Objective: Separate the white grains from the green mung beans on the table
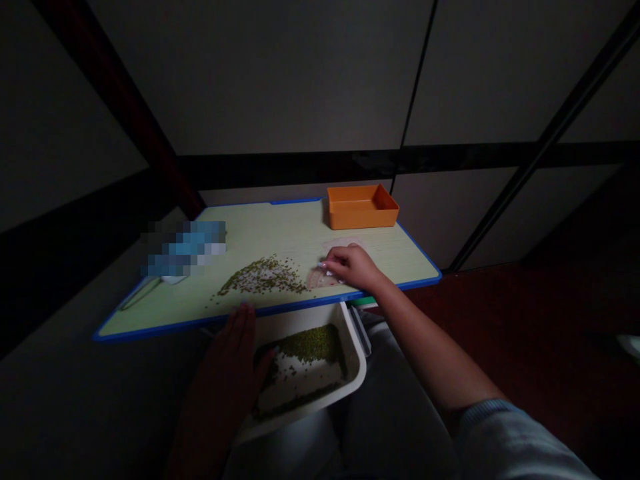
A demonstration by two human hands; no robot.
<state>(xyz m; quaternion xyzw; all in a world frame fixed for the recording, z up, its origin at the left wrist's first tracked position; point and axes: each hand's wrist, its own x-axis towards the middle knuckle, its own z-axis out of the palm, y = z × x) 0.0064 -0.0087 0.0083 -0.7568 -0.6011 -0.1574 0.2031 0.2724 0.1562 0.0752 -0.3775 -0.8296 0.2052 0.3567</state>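
Note:
Loose small green grains (270, 275) lie spread on the pale, blue-edged tabletop (280, 227). At their right side, my right hand (353, 265) rests low over the table with thumb and fingers pinched together. Something small and pale shows at those fingertips, too small to name. A white bin (356, 360) sits under the table's front edge, partly over my lap, with more green grains (315, 343) heaped inside. My left hand (233, 363) is in shadow at the bin's left side. Its fingers stretch up to the table edge and its thumb is apart, over the bin.
An orange open box (363, 217) stands at the back right of the table. A pixelated blue object (187, 247) occupies the left end, near a cord (143, 293). A printed pattern (320, 279) shows beneath my right hand. Panelled doors (300, 80) rise close behind the table.

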